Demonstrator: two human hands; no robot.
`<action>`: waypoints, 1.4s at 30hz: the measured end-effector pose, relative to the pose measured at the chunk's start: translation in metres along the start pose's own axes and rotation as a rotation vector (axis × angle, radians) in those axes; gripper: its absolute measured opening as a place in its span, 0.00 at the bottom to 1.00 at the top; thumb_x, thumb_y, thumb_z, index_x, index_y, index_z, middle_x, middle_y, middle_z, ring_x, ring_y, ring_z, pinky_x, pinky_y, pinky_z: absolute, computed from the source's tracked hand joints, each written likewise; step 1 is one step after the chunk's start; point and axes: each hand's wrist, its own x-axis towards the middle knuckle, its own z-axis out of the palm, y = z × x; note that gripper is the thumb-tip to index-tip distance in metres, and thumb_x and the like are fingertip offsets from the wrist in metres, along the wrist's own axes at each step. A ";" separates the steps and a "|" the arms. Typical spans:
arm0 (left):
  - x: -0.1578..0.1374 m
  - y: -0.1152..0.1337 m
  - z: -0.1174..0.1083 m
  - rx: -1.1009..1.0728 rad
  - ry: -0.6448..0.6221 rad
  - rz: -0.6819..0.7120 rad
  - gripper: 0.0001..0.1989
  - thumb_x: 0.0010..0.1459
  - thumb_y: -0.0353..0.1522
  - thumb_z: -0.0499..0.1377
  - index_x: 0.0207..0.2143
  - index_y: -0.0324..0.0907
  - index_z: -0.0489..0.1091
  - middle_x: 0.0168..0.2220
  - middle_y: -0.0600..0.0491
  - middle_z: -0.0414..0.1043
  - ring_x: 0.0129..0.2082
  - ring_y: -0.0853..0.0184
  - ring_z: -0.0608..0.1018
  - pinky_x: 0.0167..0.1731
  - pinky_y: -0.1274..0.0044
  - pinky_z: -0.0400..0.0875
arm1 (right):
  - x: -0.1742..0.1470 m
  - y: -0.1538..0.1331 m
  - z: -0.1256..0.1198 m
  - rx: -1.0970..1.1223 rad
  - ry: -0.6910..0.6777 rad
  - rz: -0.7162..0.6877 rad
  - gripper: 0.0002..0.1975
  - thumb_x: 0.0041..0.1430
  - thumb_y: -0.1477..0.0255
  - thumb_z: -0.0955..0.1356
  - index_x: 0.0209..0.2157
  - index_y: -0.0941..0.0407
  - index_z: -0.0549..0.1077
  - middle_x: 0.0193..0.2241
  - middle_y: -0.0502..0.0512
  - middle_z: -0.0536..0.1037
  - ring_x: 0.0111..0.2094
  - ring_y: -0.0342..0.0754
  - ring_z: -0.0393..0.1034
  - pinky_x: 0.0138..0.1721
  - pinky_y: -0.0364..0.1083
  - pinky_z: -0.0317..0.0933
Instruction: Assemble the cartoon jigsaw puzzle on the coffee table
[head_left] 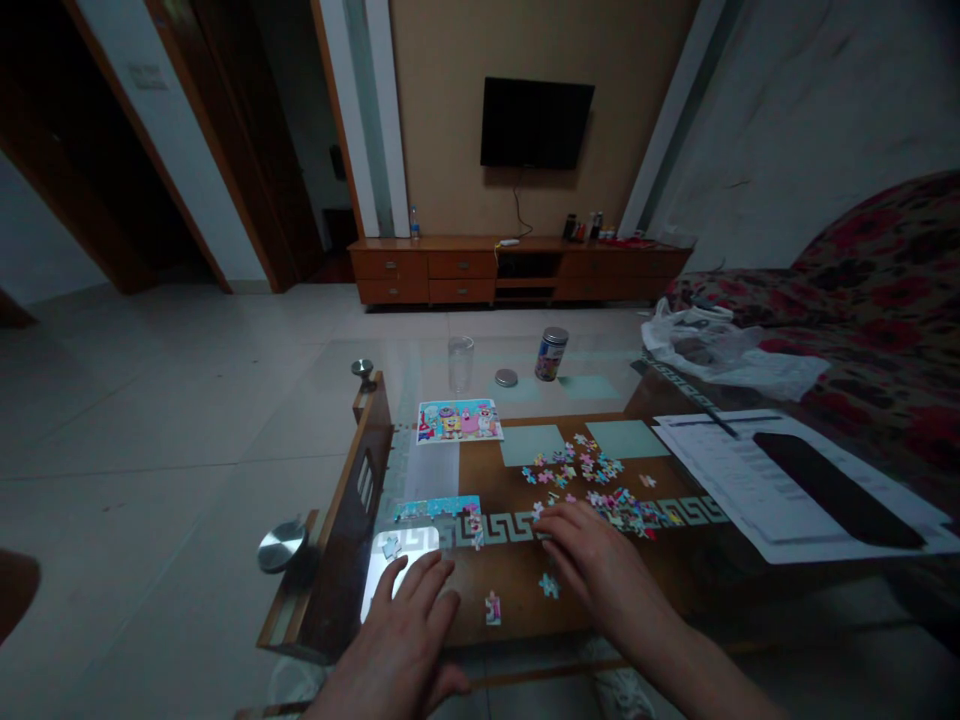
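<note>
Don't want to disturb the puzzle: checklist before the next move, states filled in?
1. Printed picture uncovered: ok, beyond the joined strip.
2. Joined strip clear of left hand: ok, fingertips nearer the wearer.
3. Right hand empty: cannot tell, fingertips at the edge of the loose pieces.
4. Loose pieces spread singly: not ok, many bunched.
5. Glass upright: ok.

A dim room: tan wall, pale tiled floor, floral sofa.

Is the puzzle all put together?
No, only partly: a blue strip looks joined, but many loose pieces lie scattered beyond the right hand.
</note>
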 end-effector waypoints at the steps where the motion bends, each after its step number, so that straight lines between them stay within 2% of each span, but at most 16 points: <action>1: 0.003 0.002 -0.005 0.009 0.006 -0.042 0.25 0.49 0.39 0.68 0.48 0.39 0.70 0.57 0.41 0.66 0.57 0.46 0.67 0.54 0.52 0.64 | 0.000 0.002 0.000 0.002 0.007 0.005 0.12 0.56 0.84 0.64 0.37 0.56 0.75 0.35 0.56 0.76 0.38 0.51 0.70 0.40 0.52 0.67; 6: 0.018 0.011 -0.015 0.003 0.044 -0.172 0.29 0.48 0.36 0.68 0.53 0.42 0.67 0.52 0.44 0.69 0.53 0.50 0.70 0.51 0.56 0.65 | 0.001 0.013 -0.001 -0.017 0.062 0.010 0.13 0.56 0.84 0.63 0.37 0.55 0.75 0.34 0.56 0.77 0.37 0.50 0.71 0.37 0.50 0.67; 11: 0.030 0.013 -0.001 0.016 0.192 -0.131 0.25 0.50 0.42 0.66 0.50 0.45 0.69 0.49 0.46 0.70 0.51 0.51 0.70 0.51 0.57 0.64 | 0.000 0.020 -0.004 -0.024 0.052 0.053 0.12 0.57 0.83 0.63 0.37 0.55 0.74 0.34 0.56 0.76 0.37 0.51 0.70 0.38 0.50 0.66; 13: 0.035 0.013 0.003 0.026 0.207 -0.123 0.26 0.51 0.44 0.65 0.50 0.45 0.69 0.50 0.45 0.70 0.52 0.50 0.70 0.52 0.56 0.63 | 0.000 0.020 -0.005 -0.025 0.040 0.066 0.11 0.57 0.83 0.63 0.36 0.56 0.75 0.33 0.57 0.76 0.37 0.51 0.70 0.38 0.50 0.66; 17: 0.043 0.011 0.007 0.050 0.131 -0.128 0.31 0.50 0.43 0.66 0.55 0.43 0.66 0.58 0.41 0.65 0.58 0.46 0.65 0.55 0.51 0.59 | 0.000 0.019 -0.007 -0.021 0.040 0.070 0.12 0.56 0.83 0.63 0.37 0.56 0.75 0.33 0.56 0.76 0.37 0.51 0.71 0.38 0.49 0.66; 20: 0.046 0.009 0.009 0.041 0.092 -0.077 0.31 0.52 0.41 0.64 0.56 0.42 0.65 0.62 0.42 0.59 0.62 0.47 0.60 0.57 0.49 0.56 | 0.000 0.020 -0.006 -0.029 0.044 0.069 0.12 0.56 0.83 0.64 0.36 0.56 0.75 0.33 0.56 0.76 0.37 0.51 0.71 0.38 0.49 0.66; 23: 0.046 0.010 0.008 0.020 0.049 -0.041 0.30 0.53 0.40 0.63 0.57 0.39 0.63 0.62 0.42 0.57 0.63 0.48 0.59 0.57 0.48 0.55 | -0.001 0.020 -0.005 -0.036 0.038 0.060 0.11 0.57 0.83 0.64 0.37 0.56 0.75 0.34 0.56 0.77 0.37 0.51 0.71 0.39 0.50 0.66; 30: 0.048 0.012 0.005 0.013 -0.009 -0.063 0.31 0.54 0.37 0.62 0.58 0.37 0.61 0.63 0.42 0.55 0.63 0.50 0.57 0.59 0.50 0.54 | 0.000 0.025 -0.011 0.017 0.037 0.084 0.11 0.57 0.83 0.64 0.37 0.56 0.75 0.35 0.56 0.76 0.38 0.51 0.70 0.40 0.49 0.65; 33: 0.048 0.013 0.004 0.006 -0.003 -0.075 0.31 0.53 0.37 0.62 0.58 0.38 0.62 0.62 0.41 0.56 0.63 0.50 0.58 0.58 0.50 0.54 | 0.002 0.037 -0.019 0.009 0.081 0.117 0.11 0.60 0.81 0.63 0.36 0.56 0.75 0.35 0.56 0.77 0.39 0.51 0.70 0.41 0.50 0.64; 37: 0.048 0.013 0.004 0.003 -0.008 -0.084 0.29 0.52 0.36 0.62 0.57 0.39 0.64 0.62 0.40 0.57 0.62 0.48 0.59 0.57 0.50 0.55 | 0.001 0.067 -0.034 -0.067 0.157 0.228 0.11 0.61 0.79 0.62 0.37 0.57 0.75 0.36 0.58 0.77 0.40 0.53 0.70 0.43 0.50 0.63; 40: 0.048 0.012 0.009 0.034 0.030 -0.098 0.28 0.51 0.35 0.63 0.55 0.40 0.66 0.62 0.39 0.57 0.62 0.46 0.60 0.56 0.52 0.57 | -0.004 0.089 -0.045 -0.117 0.165 0.332 0.12 0.61 0.78 0.61 0.39 0.59 0.76 0.37 0.60 0.77 0.42 0.53 0.70 0.45 0.50 0.62; 42: 0.047 0.012 0.012 0.039 0.064 -0.107 0.26 0.52 0.36 0.63 0.54 0.41 0.68 0.60 0.39 0.62 0.59 0.46 0.63 0.54 0.53 0.60 | -0.008 0.101 -0.051 -0.147 0.141 0.393 0.13 0.61 0.78 0.61 0.39 0.60 0.76 0.38 0.60 0.78 0.42 0.52 0.70 0.46 0.48 0.62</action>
